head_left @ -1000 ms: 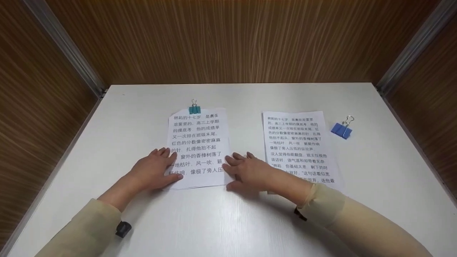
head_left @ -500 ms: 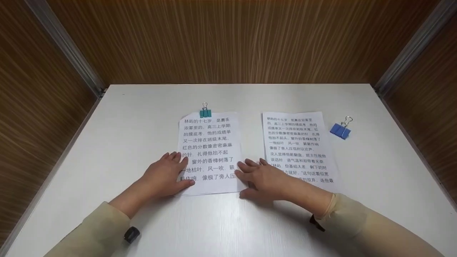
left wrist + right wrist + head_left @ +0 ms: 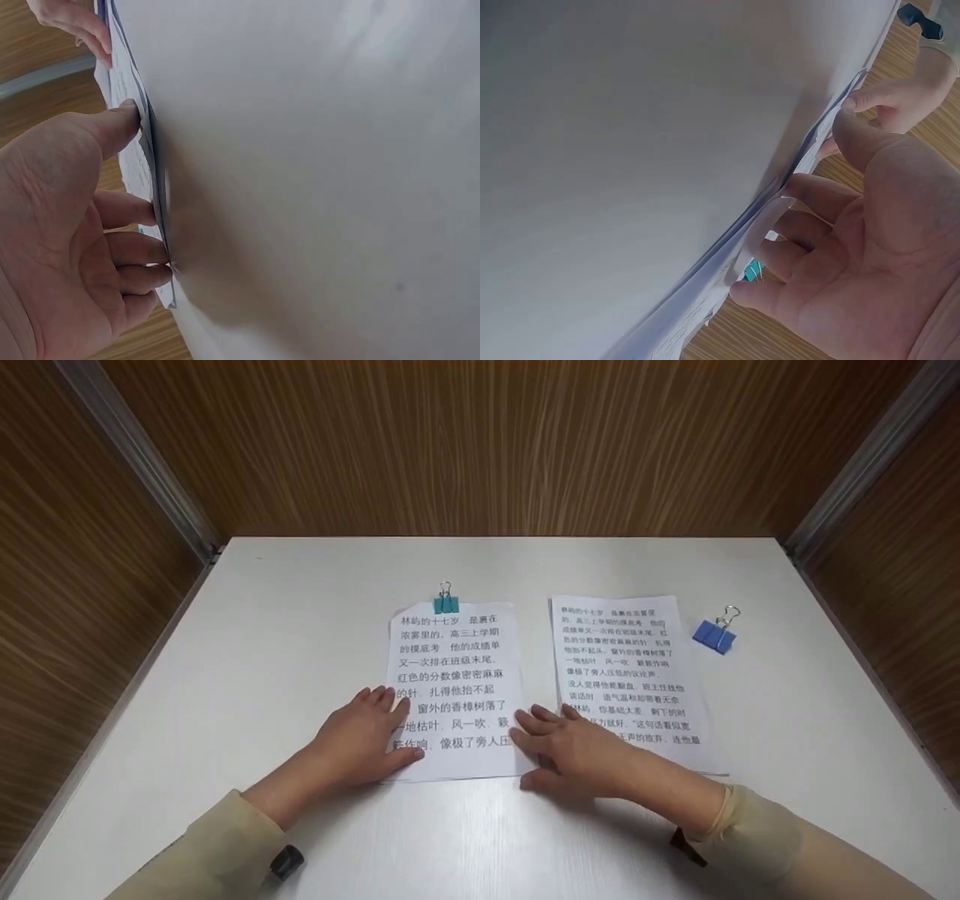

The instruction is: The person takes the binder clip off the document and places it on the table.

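A printed paper stack (image 3: 457, 675) lies flat left of centre in the head view, a teal binder clip (image 3: 446, 604) at its top edge. Along its left edge rests my left hand (image 3: 364, 739), thumb on the lower corner of the page. My right hand (image 3: 581, 746) touches the opposite edge with its fingertips, and it covers part of a second printed paper stack (image 3: 622, 660). Both wrist views show the fingers loosely bent against the paper edges, not curled round them. The teal clip (image 3: 753, 271) peeks out behind the fingers in the right wrist view.
Right of the second stack lies a blue binder clip (image 3: 715, 636), its wire handles raised. Everything sits on a white table (image 3: 315, 585), with wood-grain panels (image 3: 480, 450) behind and at both sides. A narrow gap separates the two stacks.
The stack with the teal clip has slid right and towards me, both hands moving with it. It now lies closer to the second stack. That stack and the blue clip have stayed put.
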`<state>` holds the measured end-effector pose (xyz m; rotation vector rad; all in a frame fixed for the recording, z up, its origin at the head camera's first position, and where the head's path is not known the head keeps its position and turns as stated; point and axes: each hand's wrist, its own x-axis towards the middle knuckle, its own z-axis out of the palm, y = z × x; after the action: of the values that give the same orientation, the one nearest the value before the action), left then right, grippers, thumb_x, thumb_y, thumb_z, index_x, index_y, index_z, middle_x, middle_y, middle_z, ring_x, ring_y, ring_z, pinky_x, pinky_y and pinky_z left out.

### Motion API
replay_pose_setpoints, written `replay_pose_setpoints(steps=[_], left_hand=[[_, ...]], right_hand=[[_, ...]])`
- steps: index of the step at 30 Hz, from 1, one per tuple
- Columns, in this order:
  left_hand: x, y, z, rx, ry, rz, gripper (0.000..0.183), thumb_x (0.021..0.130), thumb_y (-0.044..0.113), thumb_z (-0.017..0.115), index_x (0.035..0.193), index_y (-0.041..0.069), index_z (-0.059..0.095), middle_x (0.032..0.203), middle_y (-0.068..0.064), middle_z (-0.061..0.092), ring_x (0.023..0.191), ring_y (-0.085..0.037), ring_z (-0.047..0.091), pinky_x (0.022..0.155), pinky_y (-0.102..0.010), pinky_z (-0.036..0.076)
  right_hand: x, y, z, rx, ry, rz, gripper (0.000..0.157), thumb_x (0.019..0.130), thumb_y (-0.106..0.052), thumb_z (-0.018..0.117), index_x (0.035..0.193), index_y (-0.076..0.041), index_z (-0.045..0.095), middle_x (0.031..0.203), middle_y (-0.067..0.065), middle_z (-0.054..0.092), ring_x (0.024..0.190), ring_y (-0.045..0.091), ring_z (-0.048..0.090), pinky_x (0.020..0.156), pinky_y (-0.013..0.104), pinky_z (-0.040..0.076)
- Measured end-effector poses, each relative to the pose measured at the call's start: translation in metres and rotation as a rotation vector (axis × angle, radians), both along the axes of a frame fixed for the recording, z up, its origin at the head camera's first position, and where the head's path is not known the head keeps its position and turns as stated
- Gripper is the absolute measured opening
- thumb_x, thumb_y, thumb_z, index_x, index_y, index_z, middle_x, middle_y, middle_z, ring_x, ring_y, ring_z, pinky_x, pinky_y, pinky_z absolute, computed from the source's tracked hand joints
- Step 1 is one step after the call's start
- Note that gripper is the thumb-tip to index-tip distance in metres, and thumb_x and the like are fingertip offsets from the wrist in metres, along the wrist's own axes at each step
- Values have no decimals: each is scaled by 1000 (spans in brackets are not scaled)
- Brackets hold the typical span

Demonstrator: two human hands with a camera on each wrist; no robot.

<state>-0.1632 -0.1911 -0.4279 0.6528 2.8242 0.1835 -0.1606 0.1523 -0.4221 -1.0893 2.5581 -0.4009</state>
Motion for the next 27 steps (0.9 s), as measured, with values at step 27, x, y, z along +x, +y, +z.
replay_pose_setpoints(steps=[27], left_hand=[[-142, -29, 3, 365, -29, 317, 92, 100, 58, 66, 169, 11, 29, 172, -19, 29, 159, -41, 23, 129, -57, 19]], right_hand=[[1, 0, 2, 13, -18, -21, 73, 102, -51, 66, 158, -8, 49, 168, 15, 35, 155, 41, 31, 124, 68, 20]])
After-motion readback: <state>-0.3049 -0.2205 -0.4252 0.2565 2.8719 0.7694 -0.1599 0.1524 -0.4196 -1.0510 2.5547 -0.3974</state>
